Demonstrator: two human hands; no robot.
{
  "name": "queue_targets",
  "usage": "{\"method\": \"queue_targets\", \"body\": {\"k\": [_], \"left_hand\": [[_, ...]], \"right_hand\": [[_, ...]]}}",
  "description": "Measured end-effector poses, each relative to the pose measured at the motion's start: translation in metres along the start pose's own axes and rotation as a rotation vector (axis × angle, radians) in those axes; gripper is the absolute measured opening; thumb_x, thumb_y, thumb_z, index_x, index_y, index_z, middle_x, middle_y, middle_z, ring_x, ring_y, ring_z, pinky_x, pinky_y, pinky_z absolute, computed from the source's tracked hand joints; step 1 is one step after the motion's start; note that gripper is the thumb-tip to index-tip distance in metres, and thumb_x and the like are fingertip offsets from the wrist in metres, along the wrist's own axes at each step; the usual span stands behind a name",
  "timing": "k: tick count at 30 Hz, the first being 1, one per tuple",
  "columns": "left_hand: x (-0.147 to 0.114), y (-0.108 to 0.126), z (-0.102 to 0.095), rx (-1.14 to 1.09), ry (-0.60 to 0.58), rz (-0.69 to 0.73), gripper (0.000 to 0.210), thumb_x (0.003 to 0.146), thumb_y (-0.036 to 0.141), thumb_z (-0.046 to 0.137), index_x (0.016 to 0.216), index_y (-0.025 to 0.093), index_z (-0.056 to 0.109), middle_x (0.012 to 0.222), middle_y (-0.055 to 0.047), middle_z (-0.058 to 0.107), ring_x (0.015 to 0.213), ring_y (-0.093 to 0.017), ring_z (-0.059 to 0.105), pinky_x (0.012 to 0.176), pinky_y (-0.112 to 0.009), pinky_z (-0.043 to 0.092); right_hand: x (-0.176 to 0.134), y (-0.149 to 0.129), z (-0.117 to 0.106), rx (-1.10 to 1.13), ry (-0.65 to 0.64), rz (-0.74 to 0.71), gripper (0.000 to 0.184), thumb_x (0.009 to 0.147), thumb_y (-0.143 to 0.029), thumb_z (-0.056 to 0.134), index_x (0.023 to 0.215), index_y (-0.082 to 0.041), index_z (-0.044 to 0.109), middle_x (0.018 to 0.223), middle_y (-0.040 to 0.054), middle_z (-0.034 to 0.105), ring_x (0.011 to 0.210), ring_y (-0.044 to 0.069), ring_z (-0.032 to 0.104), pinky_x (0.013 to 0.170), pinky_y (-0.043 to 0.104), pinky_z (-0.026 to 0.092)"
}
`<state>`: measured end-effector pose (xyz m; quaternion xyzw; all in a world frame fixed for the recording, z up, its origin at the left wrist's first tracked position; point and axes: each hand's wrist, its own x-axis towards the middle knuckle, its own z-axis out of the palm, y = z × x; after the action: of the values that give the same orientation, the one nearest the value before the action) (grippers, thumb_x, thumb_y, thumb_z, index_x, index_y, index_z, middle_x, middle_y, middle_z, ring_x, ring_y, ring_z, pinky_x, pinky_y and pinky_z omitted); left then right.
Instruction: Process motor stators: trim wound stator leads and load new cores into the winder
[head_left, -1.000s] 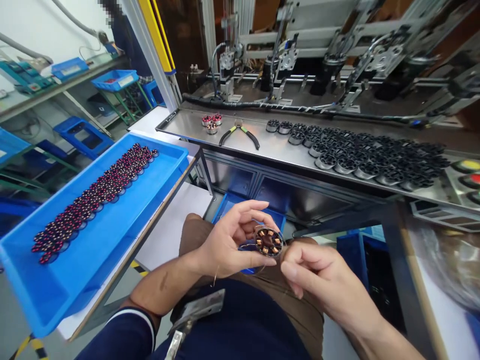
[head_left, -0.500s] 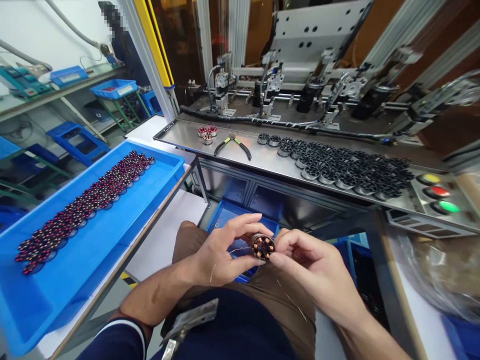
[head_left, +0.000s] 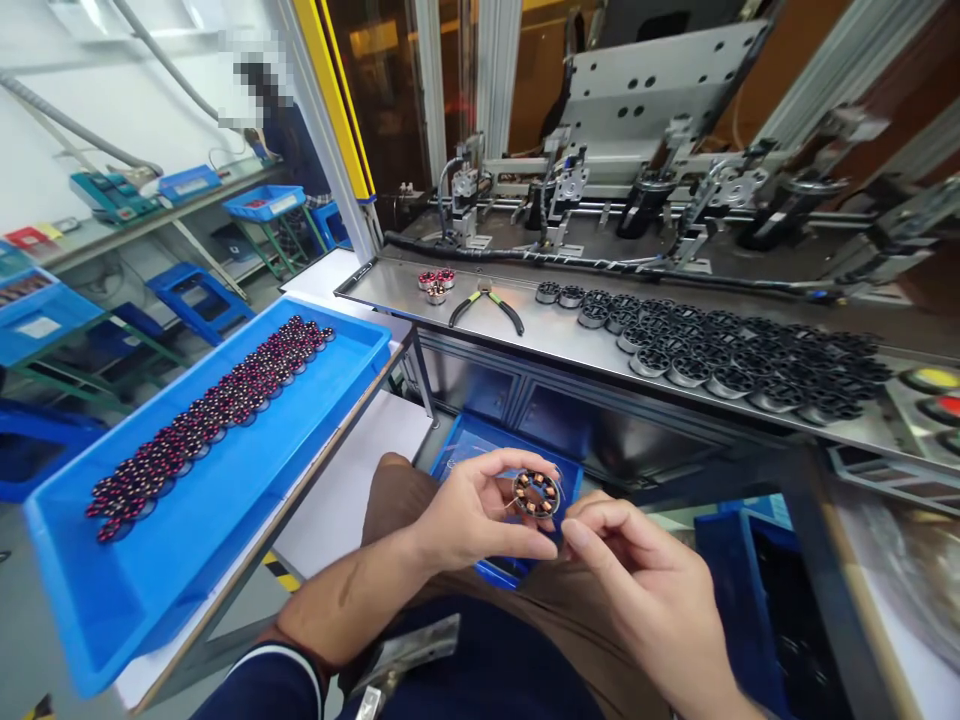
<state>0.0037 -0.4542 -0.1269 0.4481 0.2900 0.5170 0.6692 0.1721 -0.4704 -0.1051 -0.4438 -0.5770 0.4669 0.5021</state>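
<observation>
My left hand (head_left: 472,508) is closed around the rim of a small round motor stator (head_left: 550,493), with copper coils on black teeth facing up. A thin loose wire (head_left: 504,507) sticks out from its left side. Just right of the stator is my right hand (head_left: 646,565), its thumb and forefinger pinched together and apart from the ring. Whatever lies in that pinch is too fine to make out. Both hands are above my lap, in front of the metal bench.
Diagonal pliers (head_left: 486,297) lie on the bench (head_left: 420,312) beside several red-and-copper stators (head_left: 436,285). Many black stator cores (head_left: 705,345) stand to the right, below machine fixtures. A blue tray (head_left: 300,430) with rows of wound stators (head_left: 217,410) is at left. Another person (head_left: 289,140) works behind.
My right hand has drawn away from the stator to the right. My left hand still holds the stator, now turned more face-up. The whole view has shifted slightly.
</observation>
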Motion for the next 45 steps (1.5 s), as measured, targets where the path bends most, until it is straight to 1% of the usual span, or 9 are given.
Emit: {"method": "queue_targets", "body": {"k": [4,8,11,16,20,29,36,42,45], "left_hand": [[-0.003,-0.007,0.006,0.408,0.143,0.287,0.038,0.071,0.023,0.082,0.107,0.016,0.071,0.107,-0.011,0.072,0.095,-0.019,0.07,0.081,-0.026,0.06],[-0.006,-0.006,0.01,0.64,0.125,0.556,0.043,0.071,0.02,0.08,0.112,0.016,0.066,0.098,-0.009,0.076,0.083,-0.017,0.073,0.072,-0.023,0.062],[-0.007,0.0,0.011,0.721,0.125,0.637,0.038,0.071,0.018,0.079,0.108,0.017,0.067,0.096,-0.009,0.078,0.085,-0.019,0.074,0.075,-0.027,0.063],[-0.007,0.005,0.01,0.741,0.151,0.595,0.036,0.07,0.018,0.077,0.104,0.016,0.068,0.095,-0.009,0.078,0.087,-0.021,0.075,0.076,-0.029,0.064],[-0.007,0.006,0.011,0.782,0.144,0.633,0.034,0.071,0.017,0.076,0.104,0.016,0.068,0.094,-0.009,0.078,0.087,-0.02,0.075,0.075,-0.029,0.064],[-0.008,0.005,0.009,0.823,0.081,0.653,0.038,0.072,0.016,0.078,0.109,0.017,0.068,0.098,-0.009,0.078,0.091,-0.021,0.075,0.083,-0.033,0.064],[-0.01,-0.002,0.008,0.47,0.111,0.464,0.04,0.068,0.019,0.083,0.106,0.017,0.069,0.102,-0.01,0.078,0.096,-0.021,0.074,0.082,-0.029,0.063],[-0.007,-0.001,0.008,0.394,0.151,0.437,0.036,0.069,0.022,0.084,0.101,0.016,0.07,0.099,-0.01,0.077,0.091,-0.02,0.074,0.082,-0.029,0.062],[-0.007,0.001,0.008,0.386,0.141,0.453,0.038,0.068,0.018,0.084,0.103,0.016,0.07,0.1,-0.009,0.078,0.093,-0.019,0.074,0.084,-0.027,0.062]], "right_hand": [[-0.002,0.008,0.001,0.037,0.009,0.02,0.032,0.086,-0.046,0.073,0.069,-0.02,0.065,0.065,0.0022,0.062,0.059,0.015,0.06,0.055,0.021,0.053],[-0.001,0.006,0.004,0.113,0.007,-0.047,0.027,0.083,-0.044,0.077,0.076,-0.021,0.066,0.077,0.0038,0.063,0.071,0.017,0.062,0.063,0.024,0.055],[-0.003,0.005,0.008,0.128,0.039,-0.019,0.029,0.088,-0.043,0.071,0.072,-0.021,0.063,0.075,0.003,0.059,0.07,0.016,0.059,0.065,0.025,0.054],[-0.008,0.015,0.011,0.121,0.137,0.042,0.027,0.091,-0.043,0.068,0.077,-0.021,0.063,0.079,0.0032,0.061,0.073,0.017,0.06,0.069,0.025,0.054],[-0.008,0.012,0.007,0.1,0.114,-0.082,0.017,0.087,-0.037,0.074,0.089,-0.023,0.067,0.087,0.005,0.063,0.082,0.019,0.062,0.072,0.028,0.054],[-0.008,0.002,0.01,-0.026,0.151,-0.186,0.016,0.093,-0.026,0.065,0.077,-0.022,0.064,0.076,0.003,0.06,0.071,0.018,0.058,0.064,0.029,0.048],[-0.007,0.007,0.007,0.086,0.145,0.003,0.026,0.09,-0.037,0.069,0.07,-0.02,0.064,0.073,0.0028,0.06,0.069,0.016,0.058,0.064,0.026,0.052],[-0.007,0.016,0.011,0.314,0.084,0.05,0.029,0.079,-0.045,0.081,0.094,-0.023,0.07,0.084,0.0045,0.067,0.078,0.018,0.064,0.073,0.028,0.056],[-0.008,0.013,0.012,0.27,0.042,0.013,0.021,0.082,-0.041,0.079,0.079,-0.022,0.071,0.075,0.0031,0.064,0.072,0.016,0.061,0.066,0.025,0.054]]}}
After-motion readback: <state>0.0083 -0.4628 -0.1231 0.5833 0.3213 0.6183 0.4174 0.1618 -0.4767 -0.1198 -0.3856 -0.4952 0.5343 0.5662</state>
